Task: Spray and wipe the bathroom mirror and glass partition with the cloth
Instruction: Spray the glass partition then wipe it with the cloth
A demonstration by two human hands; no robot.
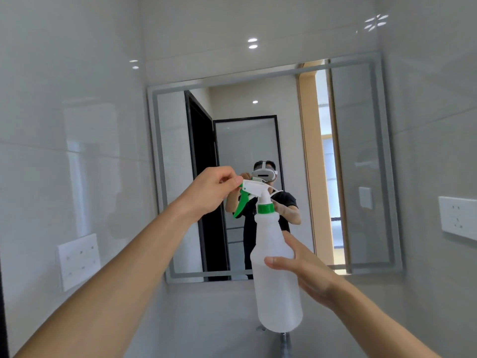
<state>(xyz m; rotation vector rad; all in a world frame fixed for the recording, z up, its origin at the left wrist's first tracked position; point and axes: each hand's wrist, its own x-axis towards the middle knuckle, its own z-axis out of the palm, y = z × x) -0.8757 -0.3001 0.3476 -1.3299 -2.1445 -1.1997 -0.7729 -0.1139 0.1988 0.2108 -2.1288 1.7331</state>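
Upright before the mirror point(356, 177), the spray bottle point(277, 280) is gripped round its body by the right hand point(302, 270), while the left hand point(214, 189) pinches the nozzle, which points left, not at the glass.

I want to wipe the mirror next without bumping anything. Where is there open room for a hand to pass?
The upper mirror is free, from its top frame down to the hands. So is its right strip, between the spray bottle and the right frame. The lower middle is crowded: the left hand pinches the nozzle, the right hand grips the bottle.
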